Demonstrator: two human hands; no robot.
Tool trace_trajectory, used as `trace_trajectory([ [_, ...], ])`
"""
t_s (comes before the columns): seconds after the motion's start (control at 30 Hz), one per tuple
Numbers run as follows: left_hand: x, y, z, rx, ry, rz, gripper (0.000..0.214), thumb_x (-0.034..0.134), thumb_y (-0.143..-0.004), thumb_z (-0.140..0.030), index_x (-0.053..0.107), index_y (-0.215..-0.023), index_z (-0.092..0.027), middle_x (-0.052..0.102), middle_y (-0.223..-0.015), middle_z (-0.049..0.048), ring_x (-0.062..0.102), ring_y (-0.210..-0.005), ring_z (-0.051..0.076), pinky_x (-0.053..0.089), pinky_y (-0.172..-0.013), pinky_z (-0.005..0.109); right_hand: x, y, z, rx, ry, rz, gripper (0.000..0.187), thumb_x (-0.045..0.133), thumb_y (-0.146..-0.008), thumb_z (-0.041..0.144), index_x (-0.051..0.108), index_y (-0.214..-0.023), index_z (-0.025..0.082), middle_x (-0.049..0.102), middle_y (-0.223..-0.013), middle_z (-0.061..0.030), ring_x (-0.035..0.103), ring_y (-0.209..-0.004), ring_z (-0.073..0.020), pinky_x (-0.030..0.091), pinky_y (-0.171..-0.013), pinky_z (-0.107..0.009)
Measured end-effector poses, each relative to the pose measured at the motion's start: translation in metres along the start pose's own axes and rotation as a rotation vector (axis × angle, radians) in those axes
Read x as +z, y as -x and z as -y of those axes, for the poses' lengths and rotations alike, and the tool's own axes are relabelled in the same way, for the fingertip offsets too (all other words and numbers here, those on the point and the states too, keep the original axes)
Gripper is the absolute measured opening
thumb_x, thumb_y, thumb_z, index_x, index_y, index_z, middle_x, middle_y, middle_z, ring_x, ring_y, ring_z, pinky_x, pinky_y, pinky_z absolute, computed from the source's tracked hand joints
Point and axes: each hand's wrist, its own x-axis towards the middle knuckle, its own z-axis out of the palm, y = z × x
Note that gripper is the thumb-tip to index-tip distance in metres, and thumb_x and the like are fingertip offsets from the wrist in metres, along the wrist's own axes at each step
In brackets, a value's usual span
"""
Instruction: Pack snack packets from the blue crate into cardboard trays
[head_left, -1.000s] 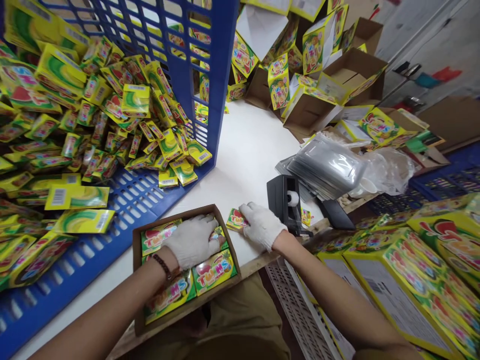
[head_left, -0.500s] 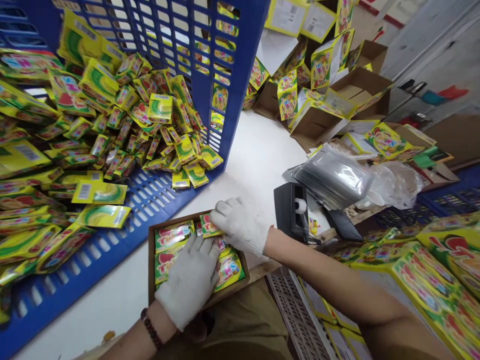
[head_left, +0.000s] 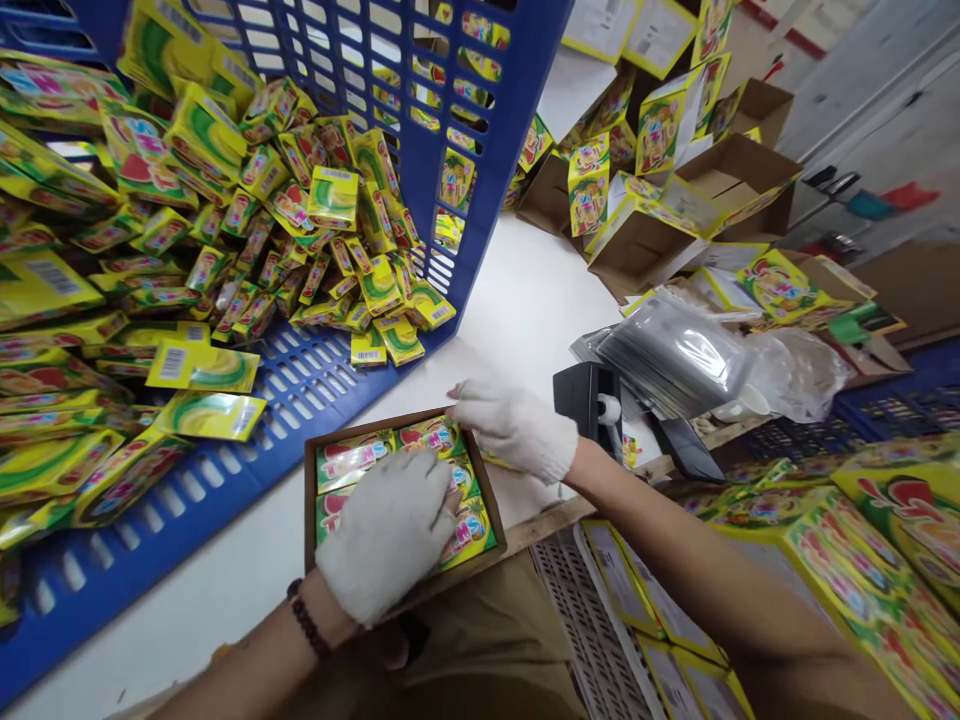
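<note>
A shallow brown carton (head_left: pixel 309 500) stands tilted in view at the table's front edge, filled with rows of green and yellow fruit-printed candy packs (head_left: pixel 352 458). My left hand (head_left: pixel 386 530), in a white knit glove, lies over the middle of these packs with its fingers stretched across them, hiding several. At the carton's upper right corner is my gloved right hand (head_left: pixel 514 425), fingers extended over the rim and nothing visibly held. A pack with a watermelon print (head_left: pixel 427 437) lies in the carton's far row.
A large blue crate (head_left: pixel 480 200) full of loose candy packs stands at left. To the right are a black tape dispenser (head_left: pixel 589 410), a stack of clear plastic sheets (head_left: pixel 675 350) and open printed cartons (head_left: pixel 645 245). Yellow boxes (head_left: pixel 862 570) stand at lower right.
My right hand has let go of a pack, now lying in the carton, and moved right to the corner. My left hand has slid slightly right over the packs.
</note>
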Motion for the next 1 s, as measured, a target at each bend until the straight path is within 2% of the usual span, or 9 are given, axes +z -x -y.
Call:
trace_trajectory([
  [0.1,0.005,-0.019,0.008,0.128,-0.009,-0.094,0.04,0.046,-0.093,-0.031,0.059,-0.126,-0.013,0.057,-0.135,0.0142,0.049,-0.127,0.031,0.039,-0.109,0.047,-0.003,0.023,-0.008,0.347,-0.043,-0.057,0.026,0.045,-0.088,0.007,0.064,-0.105,0.015,0.062,-0.107,-0.009,0.061,-0.097,-0.0165,0.05,-0.087,-0.028],
  [0.23,0.017,-0.03,0.013,0.09,0.003,-0.032,0.054,0.05,-0.091,-0.037,0.051,-0.137,-0.011,0.051,-0.144,0.0162,0.044,-0.133,0.033,0.037,-0.11,0.049,0.016,0.046,-0.004,0.683,0.088,0.279,0.031,0.062,-0.083,0.023,0.063,-0.112,0.016,0.061,-0.111,-0.0102,0.062,-0.094,-0.0219,0.049,-0.082,-0.032],
  [0.33,0.015,-0.031,0.01,0.072,0.009,0.009,0.054,0.053,-0.089,-0.04,0.055,-0.134,-0.011,0.051,-0.143,0.0164,0.047,-0.129,0.034,0.04,-0.107,0.05,0.036,0.05,0.002,0.705,0.141,0.345,0.051,0.066,-0.078,0.029,0.055,-0.127,0.018,0.059,-0.119,-0.011,0.061,-0.101,-0.0253,0.047,-0.086,-0.035],
  [0.43,0.01,-0.033,0.008,0.067,-0.006,0.03,0.053,0.055,-0.087,-0.042,0.058,-0.13,-0.012,0.053,-0.141,0.0165,0.049,-0.126,0.034,0.042,-0.105,0.05,0.048,0.048,0.006,0.715,0.17,0.31,0.05,0.062,-0.081,0.026,0.052,-0.129,0.017,0.058,-0.122,-0.0121,0.059,-0.105,-0.0256,0.046,-0.089,-0.035],
  [0.63,0.017,-0.032,0.01,0.066,-0.013,0.044,0.057,0.053,-0.088,-0.049,0.059,-0.129,-0.01,0.056,-0.138,0.0188,0.051,-0.126,0.034,0.039,-0.108,0.047,0.03,0.052,0.001,0.758,0.11,0.228,0.043,0.059,-0.08,0.02,0.056,-0.123,0.018,0.06,-0.117,-0.0103,0.06,-0.101,-0.0231,0.045,-0.086,-0.033],
  [0.7,0.016,-0.024,0.006,0.061,-0.037,0.013,0.06,0.052,-0.089,-0.049,0.056,-0.134,-0.009,0.054,-0.139,0.0199,0.048,-0.129,0.035,0.035,-0.112,0.05,0.012,0.054,-0.001,0.731,0.12,0.113,0.044,0.059,-0.081,0.02,0.055,-0.125,0.017,0.06,-0.118,-0.0103,0.059,-0.1,-0.0224,0.045,-0.085,-0.033],
  [0.8,0.009,-0.003,-0.003,0.007,-0.103,0.001,0.05,0.055,-0.088,-0.043,0.062,-0.126,-0.01,0.058,-0.133,0.0201,0.05,-0.125,0.037,0.033,-0.112,0.055,-0.014,0.045,0.007,0.541,0.153,-0.02,0.049,0.064,-0.082,0.024,0.053,-0.129,0.016,0.06,-0.117,-0.0099,0.057,-0.099,-0.0215,0.044,-0.085,-0.031],
  [0.9,0.006,0.016,-0.009,-0.085,-0.093,0.059,0.036,0.056,-0.087,-0.031,0.067,-0.115,-0.011,0.063,-0.124,0.0171,0.056,-0.116,0.033,0.04,-0.107,0.05,-0.021,0.019,0.026,0.278,0.26,0.046,0.044,0.064,-0.081,0.022,0.058,-0.124,0.018,0.062,-0.11,-0.0092,0.055,-0.096,-0.0225,0.043,-0.083,-0.033],
  [1.0,0.012,0.027,-0.01,-0.109,-0.05,0.101,0.037,0.048,-0.092,-0.028,0.065,-0.119,-0.01,0.063,-0.127,0.0167,0.057,-0.117,0.031,0.044,-0.104,0.047,-0.004,-0.014,0.043,0.109,0.391,0.173,0.026,0.059,-0.085,0.02,0.064,-0.111,0.017,0.062,-0.106,-0.0115,0.055,-0.096,-0.026,0.043,-0.081,-0.039],
])
